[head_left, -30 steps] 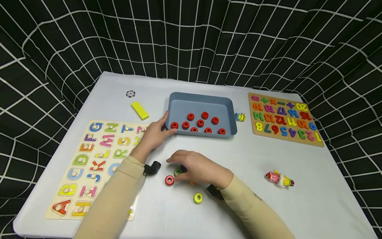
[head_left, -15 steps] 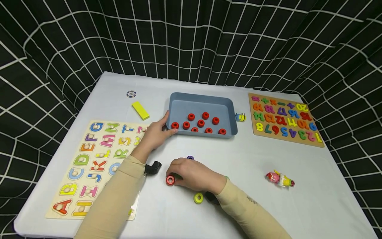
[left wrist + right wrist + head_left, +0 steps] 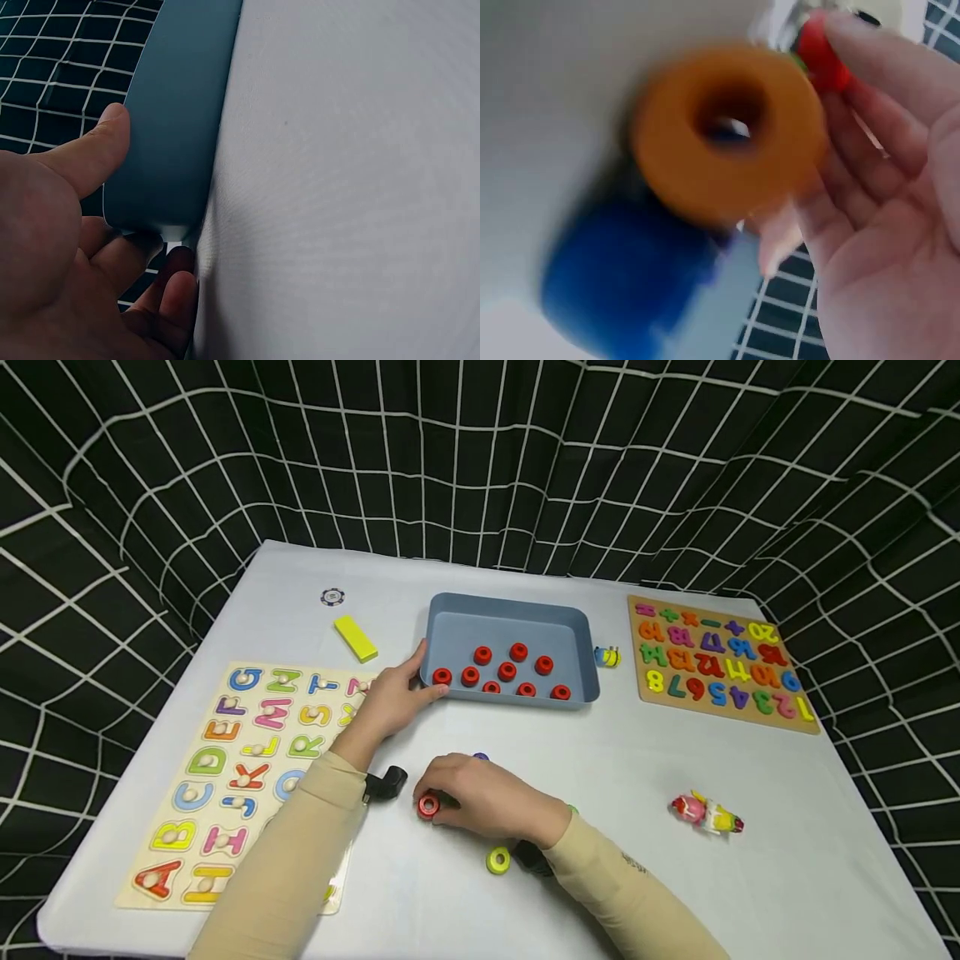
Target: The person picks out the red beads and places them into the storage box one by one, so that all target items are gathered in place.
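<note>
My left hand (image 3: 390, 702) grips the near left corner of a blue-grey tray (image 3: 517, 627), thumb on its front wall and fingers round the side. Several red rings (image 3: 544, 666) lie inside the tray. Nearer to me, my right hand (image 3: 491, 797) pinches another red ring (image 3: 428, 815) between thumb and fingers, close over the tablecloth. The right wrist view shows an orange ring (image 3: 671, 142) and a blurred blue ring (image 3: 622, 277) beside this hand. A yellow-green ring (image 3: 491, 865) lies below it, and a bluish-purple ring (image 3: 481, 757) peeks out behind the knuckles.
An alphabet puzzle board (image 3: 191, 835) lies under my left forearm. Behind it are a yellow block (image 3: 356, 638) and a poker chip (image 3: 332, 597). Right of the tray stand a small bee figure (image 3: 607, 657) and a number board (image 3: 720, 664); a pink-and-yellow toy (image 3: 707, 813) lies nearer.
My right hand has lowered toward me and closed its thumb and fingers on the red ring, which has shifted slightly. My left hand keeps its hold on the tray corner.
</note>
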Tool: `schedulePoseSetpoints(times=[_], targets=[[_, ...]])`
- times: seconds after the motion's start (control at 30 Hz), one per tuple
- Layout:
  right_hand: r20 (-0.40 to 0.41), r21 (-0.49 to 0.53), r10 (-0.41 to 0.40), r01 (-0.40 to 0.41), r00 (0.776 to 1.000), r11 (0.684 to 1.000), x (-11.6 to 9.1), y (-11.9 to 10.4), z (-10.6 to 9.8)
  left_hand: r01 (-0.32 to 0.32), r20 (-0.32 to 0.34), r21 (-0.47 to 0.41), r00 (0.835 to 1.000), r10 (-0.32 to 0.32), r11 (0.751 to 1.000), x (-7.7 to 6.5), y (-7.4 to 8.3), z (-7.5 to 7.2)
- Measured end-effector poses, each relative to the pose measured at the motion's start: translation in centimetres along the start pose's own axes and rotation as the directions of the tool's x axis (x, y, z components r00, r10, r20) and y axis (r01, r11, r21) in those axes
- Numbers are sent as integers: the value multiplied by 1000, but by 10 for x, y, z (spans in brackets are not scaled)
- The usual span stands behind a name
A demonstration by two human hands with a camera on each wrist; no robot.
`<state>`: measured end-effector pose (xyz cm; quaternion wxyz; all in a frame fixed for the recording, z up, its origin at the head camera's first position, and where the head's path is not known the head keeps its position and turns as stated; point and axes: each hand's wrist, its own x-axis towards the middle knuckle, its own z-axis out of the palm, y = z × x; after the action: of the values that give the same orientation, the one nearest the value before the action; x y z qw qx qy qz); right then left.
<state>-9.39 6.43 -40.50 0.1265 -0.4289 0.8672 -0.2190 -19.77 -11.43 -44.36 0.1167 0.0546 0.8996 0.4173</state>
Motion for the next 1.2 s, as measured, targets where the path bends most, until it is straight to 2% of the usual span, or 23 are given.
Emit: schedulePoseSetpoints(times=[0.07,0.13,0.2,0.27,0.33,0.4,0.47,0.57,0.7,0.83,0.93,1.13,1.2], targets=[[-72,35,62,-60,995,998,0,7,-11,-3,0,2,1000,3,1000,0,1,3],[-168,83,154,-142,974,986,2,17,-26,-12,3,9,1000,12,1000,1,3,6],[-262,151,273,-240,926,959,7,32,-40,-25,9,19,1000,25,999,2,5,10],[-331,226,380,-318,864,921,15,49,-53,-44,16,21,999,44,999,3,8,14],[-364,276,472,-391,803,878,26,65,-62,-56,27,20,998,55,998,4,10,16],[-366,289,525,-443,768,849,36,79,-68,-58,38,14,998,57,998,5,12,19],[-352,273,558,-488,751,829,44,91,-71,-52,47,9,998,51,999,5,15,22],[-320,241,587,-535,744,810,49,102,-73,-53,53,5,997,53,999,5,19,28],[-288,225,626,-584,725,780,44,112,-71,-68,61,-1,996,68,998,4,24,34],[-309,295,666,-597,679,746,25,117,-70,-66,67,-12,996,67,998,4,27,38],[-354,375,682,-571,640,731,5,119,-74,-52,72,-17,996,54,998,3,27,40],[-431,439,708,-555,560,706,-37,110,-81,-25,61,-43,998,27,999,2,17,34],[-430,442,717,-565,548,697,-48,105,-78,-18,55,-54,998,21,998,1,10,29]])
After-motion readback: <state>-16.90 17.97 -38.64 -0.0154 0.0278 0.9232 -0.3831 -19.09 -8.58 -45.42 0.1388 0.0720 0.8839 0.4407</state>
